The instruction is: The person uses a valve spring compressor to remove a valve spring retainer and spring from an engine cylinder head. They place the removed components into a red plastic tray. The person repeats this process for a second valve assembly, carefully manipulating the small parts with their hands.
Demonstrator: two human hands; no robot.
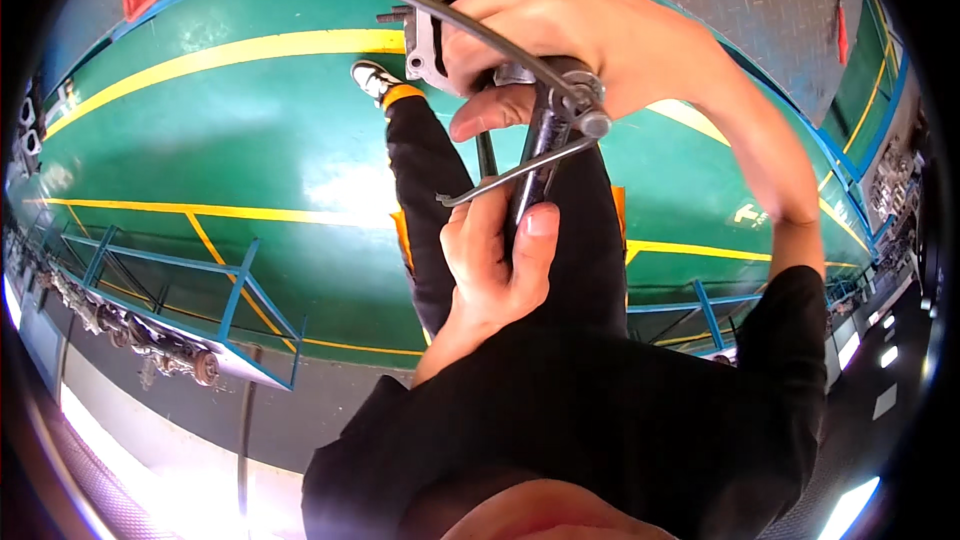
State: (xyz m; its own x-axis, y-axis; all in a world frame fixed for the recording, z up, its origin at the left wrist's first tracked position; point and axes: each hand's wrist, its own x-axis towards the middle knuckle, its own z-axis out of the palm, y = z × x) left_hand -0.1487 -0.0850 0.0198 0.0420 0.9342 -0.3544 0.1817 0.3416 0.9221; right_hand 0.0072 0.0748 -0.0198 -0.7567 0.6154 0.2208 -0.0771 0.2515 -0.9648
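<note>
Starting out at the left, there's a blue-framed table, with rusty metal parts lined up along it, and up above, a red tray near the top edge. Moving across the green floor with its yellow lines, and here's a black-and-white shoe, one dark trouser leg running down from it.

Now to the middle, where the action is! A pale metal casting sits at the top, partly covered. Below it the left hand comes up from the lower edge, fingers curled firmly round the lower shaft of a dark metal tool, thumb laid along its right side. That tool stands tilted in front of the legs, just below the casting — a long curved rod sweeps to the upper left from its bolted head, a shorter hooked rod reaches down toward the left hand.

And the right hand arches over from the right, bent around the tool's head, thumb stretched leftward; its other fingertips are hidden — what they grasp, I cannot tell. Farther right, grey tread plate, a slim red object and a white floor arrow.
</note>
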